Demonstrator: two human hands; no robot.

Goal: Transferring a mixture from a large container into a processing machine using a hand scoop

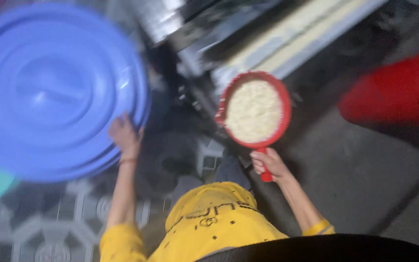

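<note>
I've got the left hand gripping the rim of a big blue lid, ribbed moulded plastic, held up at upper left; I judge it light, a bit flexible and slick, so the edge is the hold. Right hand is closed around the handle of a red scoop, stiff plastic, brimful of white grain at centre: keep level or it spills.

The round lid is held up at left by the left hand. Right of it, well apart, the right hand holds the scoop, with rice in it.
</note>
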